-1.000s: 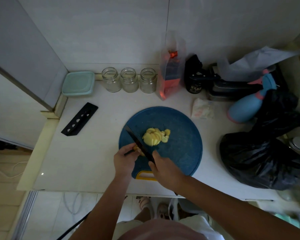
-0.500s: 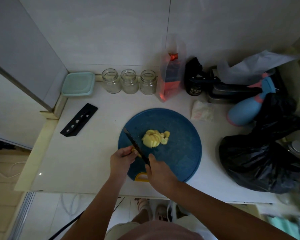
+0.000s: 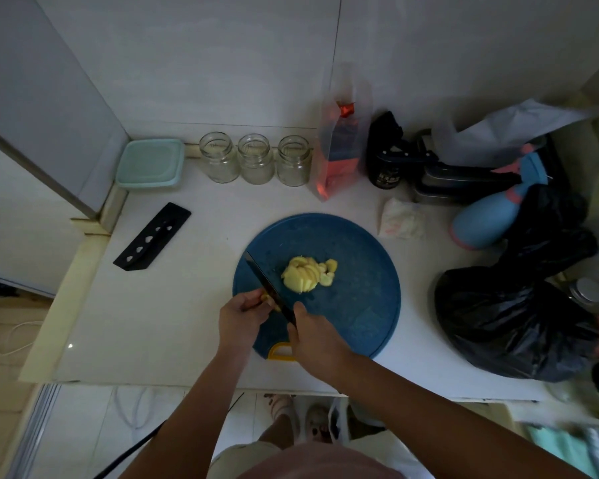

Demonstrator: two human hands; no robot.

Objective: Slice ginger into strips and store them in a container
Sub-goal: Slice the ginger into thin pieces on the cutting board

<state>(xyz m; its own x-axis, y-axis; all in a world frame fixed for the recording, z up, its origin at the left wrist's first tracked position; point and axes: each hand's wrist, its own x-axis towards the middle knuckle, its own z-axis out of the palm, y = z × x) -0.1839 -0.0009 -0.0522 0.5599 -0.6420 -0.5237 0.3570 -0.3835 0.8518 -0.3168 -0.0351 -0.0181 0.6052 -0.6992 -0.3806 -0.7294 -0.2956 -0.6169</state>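
Observation:
A round blue cutting board lies on the white counter. A pile of yellow ginger slices sits near its middle. My left hand pinches a small piece of ginger at the board's near-left edge. My right hand grips the handle of a black knife; its blade points away to the upper left and lies against the held piece. A pale green lidded container sits at the back left corner.
Three empty glass jars line the back wall. A black knife sheath lies left of the board. A red-filled plastic bag, a blue spray bottle and a black rubbish bag crowd the right side.
Both hands and the knife stay at the same spot on the board with only small shifts of the blade over the held piece. The pile of slices has not moved.

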